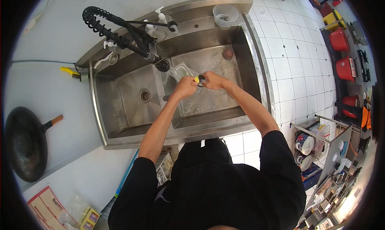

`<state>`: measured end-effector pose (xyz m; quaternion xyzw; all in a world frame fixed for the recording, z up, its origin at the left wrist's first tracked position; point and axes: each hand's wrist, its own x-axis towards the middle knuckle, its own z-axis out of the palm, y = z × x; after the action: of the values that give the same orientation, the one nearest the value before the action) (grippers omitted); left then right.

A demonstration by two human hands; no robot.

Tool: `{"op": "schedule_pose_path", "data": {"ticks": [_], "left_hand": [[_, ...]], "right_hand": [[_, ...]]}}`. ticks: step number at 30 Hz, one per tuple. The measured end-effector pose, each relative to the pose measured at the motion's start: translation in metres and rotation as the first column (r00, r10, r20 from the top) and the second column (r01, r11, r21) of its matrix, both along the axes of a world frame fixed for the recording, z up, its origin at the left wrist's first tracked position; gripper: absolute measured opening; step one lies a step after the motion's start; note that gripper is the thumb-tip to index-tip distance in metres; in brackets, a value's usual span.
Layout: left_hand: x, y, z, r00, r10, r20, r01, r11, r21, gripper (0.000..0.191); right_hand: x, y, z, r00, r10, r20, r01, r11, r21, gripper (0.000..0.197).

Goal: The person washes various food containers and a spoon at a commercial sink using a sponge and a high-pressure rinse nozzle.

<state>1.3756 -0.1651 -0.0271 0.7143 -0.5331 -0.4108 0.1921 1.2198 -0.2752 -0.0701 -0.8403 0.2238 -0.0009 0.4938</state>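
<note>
Both of my hands meet over the right basin of a stainless steel double sink. My left hand grips the yellow end of a small yellow-and-black object. Its darker side is pinched by my right hand; fingers hide much of it, so its exact kind is unclear. Just beyond my left hand, a shallow rectangular metal container rests in the basin near the divider. The black nozzle of a spring-hose faucet points down close to it.
Pump bottles and a clear plastic tub stand along the sink's back ledge. A reddish round drain piece sits in the right basin's far corner. On the left wall hang a wok and a yellow brush.
</note>
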Motion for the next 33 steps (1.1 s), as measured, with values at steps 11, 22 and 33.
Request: {"op": "schedule_pose_path", "data": {"ticks": [11,22,33], "left_hand": [[-0.032,0.007,-0.003,0.711,0.542,-0.447,-0.582,0.811,0.058,0.01],[-0.004,0.017,0.016,0.219,0.671,-0.709,-0.134,0.74,0.659,0.017],[0.034,0.023,0.02,0.185,0.595,-0.782,-0.112,0.803,0.585,0.022]], "right_hand": [[-0.009,0.02,-0.016,0.658,-0.724,0.209,0.117,0.373,0.921,0.032],[0.054,0.062,0.007,0.359,-0.851,0.384,0.74,0.51,0.439,0.037],[0.086,0.025,-0.016,0.6,-0.785,-0.153,0.284,0.03,0.958,0.033]]}}
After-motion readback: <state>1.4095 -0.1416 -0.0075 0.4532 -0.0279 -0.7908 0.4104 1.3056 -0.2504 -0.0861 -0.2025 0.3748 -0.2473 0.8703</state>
